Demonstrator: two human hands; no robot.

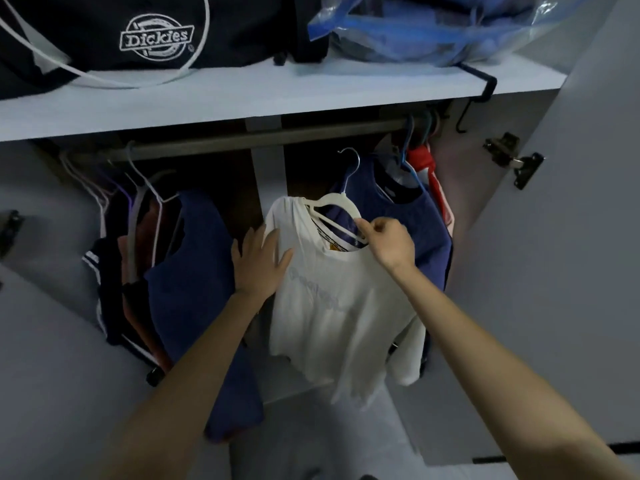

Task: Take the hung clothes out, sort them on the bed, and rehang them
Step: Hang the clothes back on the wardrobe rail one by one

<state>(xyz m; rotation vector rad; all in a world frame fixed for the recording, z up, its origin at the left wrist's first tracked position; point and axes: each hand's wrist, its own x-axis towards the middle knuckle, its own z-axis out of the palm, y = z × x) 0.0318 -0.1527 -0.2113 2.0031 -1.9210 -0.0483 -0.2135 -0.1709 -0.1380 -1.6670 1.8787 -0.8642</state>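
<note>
A white T-shirt (332,306) hangs on a white hanger (337,202) in front of the open wardrobe, its hook below the rail (263,140) and not on it. My right hand (389,242) pinches the hanger's arm at the shirt's collar. My left hand (259,263) lies flat with straight fingers against the shirt's left shoulder. Behind the shirt a blue garment (415,230) hangs on the rail's right part, next to a red one (424,168). On the left part hang a dark blue garment (194,271) and several others.
A white divider (268,168) splits the wardrobe under the shelf (207,98). On the shelf sit a black bag (149,32) and a clear plastic bag (433,26). The right door (561,237) stands open with its hinge (512,157) showing.
</note>
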